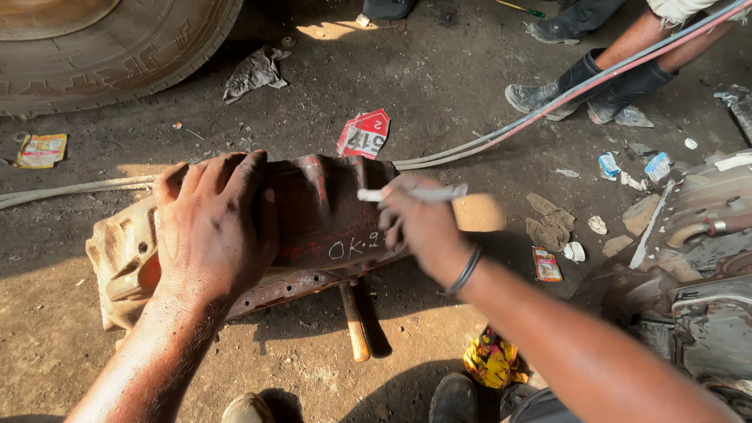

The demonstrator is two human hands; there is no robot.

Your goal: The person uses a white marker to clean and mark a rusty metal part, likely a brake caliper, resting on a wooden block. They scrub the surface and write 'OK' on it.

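Note:
A worn, reddish-brown metal casing (321, 215) lies on the dirt ground in front of me, with white chalk marks on its near face. My left hand (211, 223) is spread flat on top of its left part, pressing down. A white chalk stick (411, 193) is pinched in my right hand (419, 227), which hovers at the casing's right end beside the marks; a dark bangle sits on that wrist. A wooden tool handle (355, 321) pokes out from under the casing toward me.
A big tyre (102, 55) fills the top left. Hoses (540, 110) run across the ground to the upper right, past another person's booted feet (580, 86). Greasy machine parts (697, 258) sit at right. Rags, wrappers and a red card (364, 133) litter the dirt.

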